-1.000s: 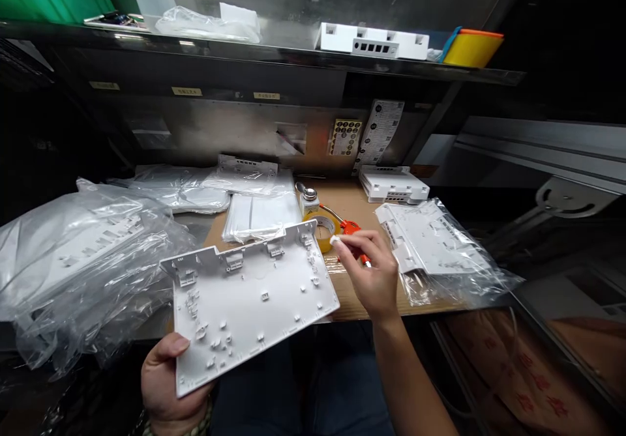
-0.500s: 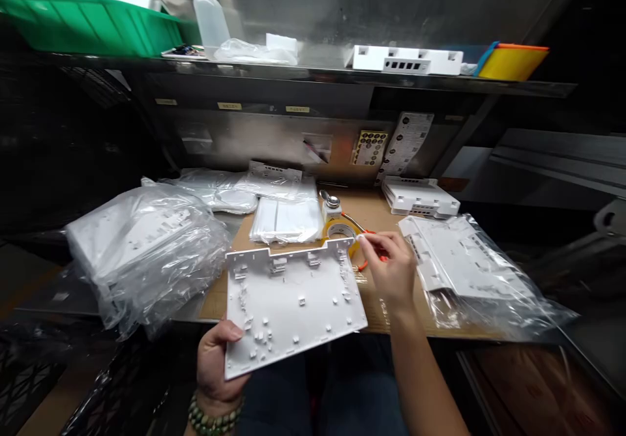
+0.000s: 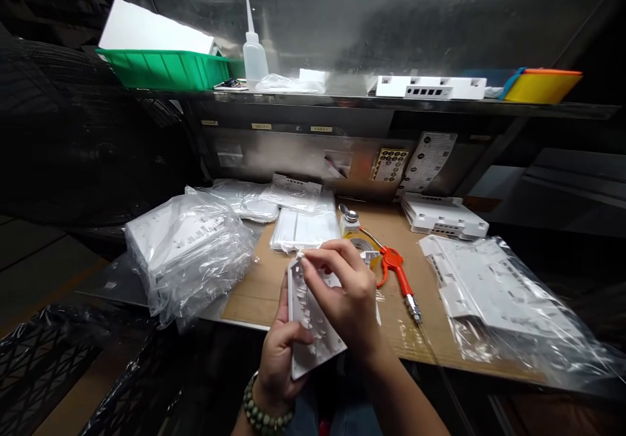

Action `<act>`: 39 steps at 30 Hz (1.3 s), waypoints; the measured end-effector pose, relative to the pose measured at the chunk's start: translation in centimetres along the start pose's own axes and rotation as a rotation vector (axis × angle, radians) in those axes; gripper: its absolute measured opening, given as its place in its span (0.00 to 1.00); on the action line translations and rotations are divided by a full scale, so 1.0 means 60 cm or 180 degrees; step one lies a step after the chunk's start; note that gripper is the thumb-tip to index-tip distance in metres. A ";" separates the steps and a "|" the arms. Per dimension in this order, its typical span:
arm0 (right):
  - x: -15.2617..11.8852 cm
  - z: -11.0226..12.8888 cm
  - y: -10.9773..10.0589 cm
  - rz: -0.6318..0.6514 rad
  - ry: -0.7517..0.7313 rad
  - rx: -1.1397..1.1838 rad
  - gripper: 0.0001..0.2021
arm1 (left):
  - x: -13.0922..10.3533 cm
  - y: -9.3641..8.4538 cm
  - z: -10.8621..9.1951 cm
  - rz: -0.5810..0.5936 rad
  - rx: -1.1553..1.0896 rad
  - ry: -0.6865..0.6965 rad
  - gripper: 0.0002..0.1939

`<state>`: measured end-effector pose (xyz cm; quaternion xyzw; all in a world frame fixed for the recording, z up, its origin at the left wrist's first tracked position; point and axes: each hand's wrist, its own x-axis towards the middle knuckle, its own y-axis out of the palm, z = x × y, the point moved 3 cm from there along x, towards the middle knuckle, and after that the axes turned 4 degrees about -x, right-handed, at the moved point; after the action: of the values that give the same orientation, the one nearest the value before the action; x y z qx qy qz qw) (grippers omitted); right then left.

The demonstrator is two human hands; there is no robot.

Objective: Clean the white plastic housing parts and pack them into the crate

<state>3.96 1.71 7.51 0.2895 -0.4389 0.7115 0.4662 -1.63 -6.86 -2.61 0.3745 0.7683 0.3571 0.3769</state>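
Observation:
My left hand (image 3: pixel 283 351) grips a white plastic housing panel (image 3: pixel 313 322) by its lower left edge, thumb over the inner face with its small clips and posts. The panel is tilted up, its narrow side toward me. Reaching across it, my right hand (image 3: pixel 347 286) pinches thumb and forefinger at the top left corner. A small white bit shows at those fingertips, too small to name. Much of the panel's right part lies hidden behind the right hand. Just right of that hand, an orange air blow gun (image 3: pixel 395 266) lies on the cardboard.
Bagged white panels (image 3: pixel 190 247) stand left, more bagged panels (image 3: pixel 503 286) right. Behind are flat white packs (image 3: pixel 306 227), a tape roll (image 3: pixel 362 244) and stacked housings (image 3: pixel 445 218). A shelf (image 3: pixel 342 100) above carries a green basket (image 3: pixel 166 70), squeeze bottle (image 3: pixel 255 61) and yellow container (image 3: pixel 542 87).
The panel has been turned and tilted up. My right hand has moved from its top right corner to the top left one. The head view has shifted left, uncovering the blow gun.

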 end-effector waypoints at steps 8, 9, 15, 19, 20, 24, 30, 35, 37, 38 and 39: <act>-0.004 -0.008 0.002 0.0049 -0.0007 -0.0073 0.05 | -0.001 -0.004 0.004 -0.0127 0.0081 -0.0040 0.59; -0.002 -0.018 -0.001 0.0049 -0.0003 -0.0113 0.05 | -0.001 -0.006 0.003 -0.0115 0.0063 -0.0047 0.58; 0.002 -0.220 -0.050 -0.0139 0.1643 -0.1366 0.17 | -0.005 -0.039 -0.030 -0.0175 -0.0310 0.0028 0.55; -0.023 -0.346 -0.058 0.0544 0.2199 -0.1821 0.14 | -0.003 -0.070 -0.056 -0.0123 -0.0490 0.0076 0.50; -0.031 -0.363 -0.055 0.0734 0.2246 -0.1885 0.15 | -0.002 -0.076 -0.059 0.0004 -0.0538 0.0050 0.49; -0.057 -0.382 -0.052 0.1181 0.2209 -0.1964 0.23 | 0.000 -0.079 -0.067 0.0940 -0.0635 -0.0102 0.40; -0.095 -0.373 -0.142 0.1154 0.2484 -0.2431 0.28 | -0.015 -0.071 -0.085 0.1798 -0.0709 -0.0133 0.30; -0.169 -0.369 -0.197 0.1515 0.2981 -0.2587 0.37 | -0.020 -0.117 -0.075 0.2022 -0.1078 -0.0408 0.22; -0.189 -0.371 -0.198 0.1619 0.3069 -0.2433 0.34 | -0.017 -0.152 -0.062 0.1865 -0.1204 -0.0356 0.21; -0.194 -0.373 -0.198 0.1623 0.3108 -0.2332 0.32 | -0.016 -0.173 -0.058 0.1685 -0.1182 -0.0222 0.22; -0.197 -0.377 -0.199 0.1597 0.3159 -0.2216 0.31 | -0.017 -0.196 -0.055 0.1419 -0.1097 -0.0105 0.22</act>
<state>19.57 19.27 -8.07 -0.3522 -0.4305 0.6641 0.4996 -7.57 -14.06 -10.52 0.4704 0.5887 0.5504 0.3596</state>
